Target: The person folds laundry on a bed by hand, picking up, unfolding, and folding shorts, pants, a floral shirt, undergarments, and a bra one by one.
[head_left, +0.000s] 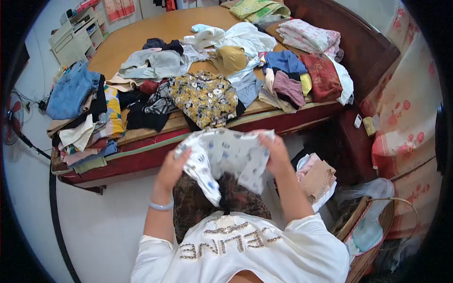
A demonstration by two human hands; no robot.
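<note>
Between my two hands hangs a small white garment (231, 151) with blue and grey prints, in front of my lap. My left hand (173, 168) grips its left edge, a bangle on that wrist. On the other side my right hand (277, 153) is closed on the upper right corner. One part of the cloth droops toward my knees. Just beyond it, at the bed's edge, lies a yellow, black and white floral garment (203, 96).
Clothes heap across the bed (137, 30). Folded jeans (73, 92) top a stack at its left corner. Folded items (317, 181) sit right of my knees, near a wicker basket (365, 236). A fan (13, 118) stands far left; a floral curtain (406, 118) hangs right.
</note>
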